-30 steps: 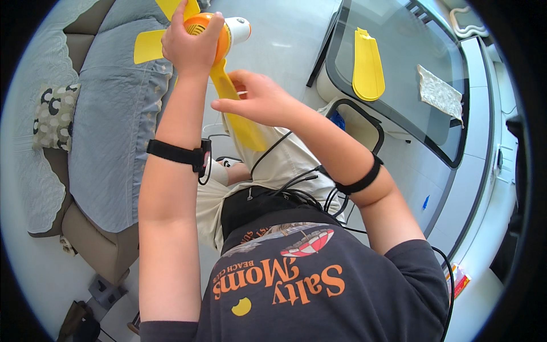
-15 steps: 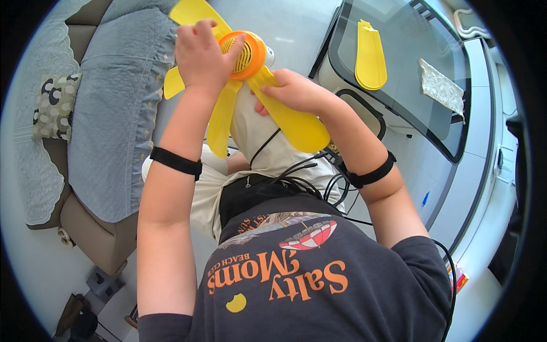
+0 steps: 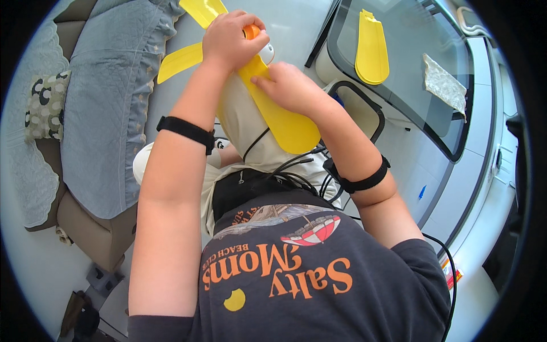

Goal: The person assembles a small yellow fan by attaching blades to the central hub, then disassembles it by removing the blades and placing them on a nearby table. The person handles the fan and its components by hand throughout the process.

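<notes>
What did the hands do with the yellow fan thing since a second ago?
The left hand has slid over the orange hub, covering most of it, and the fan has turned. The right hand moved from the blade's root onto the long yellow blade that points down, pressing on it. The spare yellow blade on the glass table stayed put.

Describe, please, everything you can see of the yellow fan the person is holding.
The fan looks like glossy plastic: long flat yellow blades spreading from an orange hub with a white part beside it. It is held up over the lap. The left hand covers the hub from above; the right hand presses its fingers on the big blade pointing toward the person. Two more blades stick out beyond the left hand.
</notes>
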Tool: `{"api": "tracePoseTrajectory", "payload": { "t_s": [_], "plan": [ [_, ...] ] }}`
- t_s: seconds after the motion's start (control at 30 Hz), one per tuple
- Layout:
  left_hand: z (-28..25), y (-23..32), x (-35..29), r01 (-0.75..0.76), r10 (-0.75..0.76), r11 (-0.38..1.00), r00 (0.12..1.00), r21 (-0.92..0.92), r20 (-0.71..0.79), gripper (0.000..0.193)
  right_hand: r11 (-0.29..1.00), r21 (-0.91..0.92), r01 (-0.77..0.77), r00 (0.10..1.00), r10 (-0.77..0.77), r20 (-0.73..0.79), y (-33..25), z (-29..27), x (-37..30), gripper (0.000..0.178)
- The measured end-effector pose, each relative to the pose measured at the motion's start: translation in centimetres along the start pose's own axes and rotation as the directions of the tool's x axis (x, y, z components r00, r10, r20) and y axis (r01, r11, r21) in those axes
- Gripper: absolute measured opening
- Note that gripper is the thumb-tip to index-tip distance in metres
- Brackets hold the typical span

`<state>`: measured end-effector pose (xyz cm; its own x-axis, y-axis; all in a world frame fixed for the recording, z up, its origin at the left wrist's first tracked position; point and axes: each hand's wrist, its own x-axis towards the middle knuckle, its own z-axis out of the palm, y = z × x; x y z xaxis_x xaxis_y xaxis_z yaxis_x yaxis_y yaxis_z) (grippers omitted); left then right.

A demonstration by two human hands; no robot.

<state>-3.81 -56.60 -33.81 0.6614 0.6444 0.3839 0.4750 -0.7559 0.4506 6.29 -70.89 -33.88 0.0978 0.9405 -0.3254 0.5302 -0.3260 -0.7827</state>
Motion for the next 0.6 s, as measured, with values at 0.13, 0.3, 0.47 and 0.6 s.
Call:
{"api": "tracePoseTrajectory", "payload": {
  "t_s": [0.13,0.3,0.47,0.6],
  "plan": [
    [0.0,0.4,0.4,-0.016,0.017,0.999,0.999,-0.028,0.032,0.019,0.990,0.139,-0.018,1.000,0.017,0.006,-0.3,-0.1,-0.6,0.041],
    [0.3,1.1,0.6,-0.022,0.021,1.000,0.998,0.016,0.058,0.022,0.998,0.050,-0.032,0.999,0.032,-0.012,-0.3,-0.9,-1.1,0.040],
    [0.4,1.2,0.8,0.000,0.000,1.000,0.997,0.004,0.079,0.025,0.987,0.151,-0.058,0.998,0.054,0.034,-0.5,-1.3,-1.4,0.040],
    [0.5,0.9,0.8,-0.021,0.021,1.000,0.999,0.007,0.047,0.026,0.998,0.051,-0.032,0.999,0.030,0.030,-0.7,-1.7,-1.3,0.040]
  ]
}}
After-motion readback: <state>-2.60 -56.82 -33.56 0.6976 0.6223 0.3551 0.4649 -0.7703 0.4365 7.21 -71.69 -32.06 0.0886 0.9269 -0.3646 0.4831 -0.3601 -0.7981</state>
